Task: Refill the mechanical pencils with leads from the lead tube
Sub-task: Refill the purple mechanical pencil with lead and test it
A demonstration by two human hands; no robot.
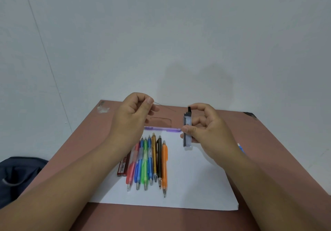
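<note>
Currently, the lead tube (187,128) stands upright in the right hand (208,128), gripped between thumb and fingers above the white paper (197,180). The left hand (133,114) pinches a single lead (162,105) that points toward the tube without touching it. Six mechanical pencils (148,161) lie side by side beneath the hands; a purple pencil (162,128) lies crosswise beyond them. Bare paper lies right of the row.

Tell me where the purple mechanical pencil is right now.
In the head view the purple mechanical pencil lies crosswise at the far edge of the white paper, beyond the row of pencils, between the two hands.
</note>
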